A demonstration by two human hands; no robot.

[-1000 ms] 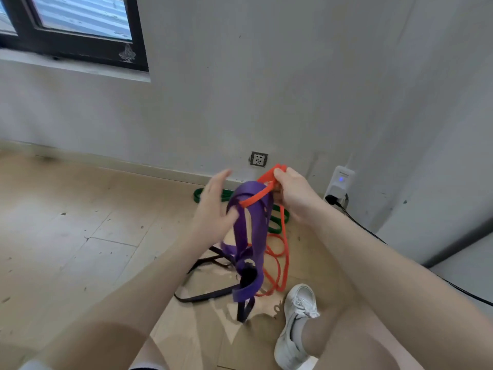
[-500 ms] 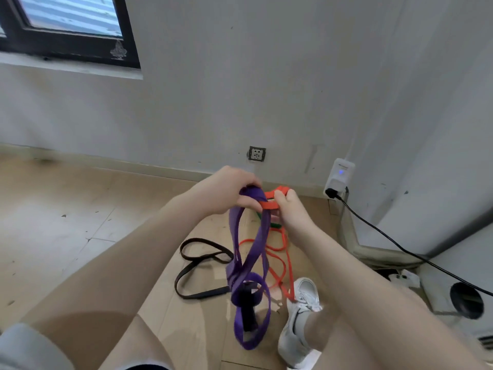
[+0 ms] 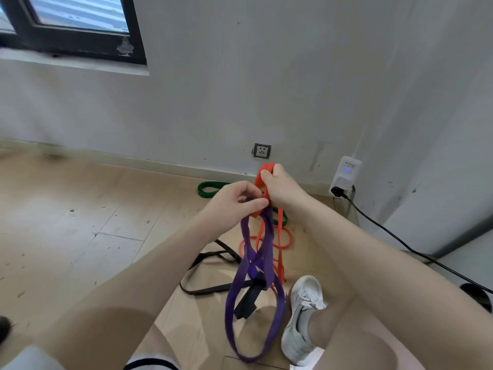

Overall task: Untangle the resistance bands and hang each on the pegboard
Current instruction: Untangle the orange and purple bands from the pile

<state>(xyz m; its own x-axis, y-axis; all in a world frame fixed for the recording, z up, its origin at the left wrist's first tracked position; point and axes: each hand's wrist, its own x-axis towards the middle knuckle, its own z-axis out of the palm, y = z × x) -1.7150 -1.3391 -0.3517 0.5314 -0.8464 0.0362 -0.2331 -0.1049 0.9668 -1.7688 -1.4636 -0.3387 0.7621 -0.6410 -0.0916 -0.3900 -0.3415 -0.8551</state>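
Where flat purple band (image 3: 268, 252) dangles looped.

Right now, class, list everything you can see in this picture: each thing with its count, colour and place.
purple band: one, purple, hanging from the hands
orange band: one, orange, top gripped, rest trailing to the floor
black band: one, black, on the floor, one end threaded through the purple loop
green band: one, green, on the floor by the wall
wall socket: one, grey
plug-in adapter: one, white, black cable attached
window: one, dark frame
shoe: one, white
left hand: pinches the purple band
right hand: grips the orange band
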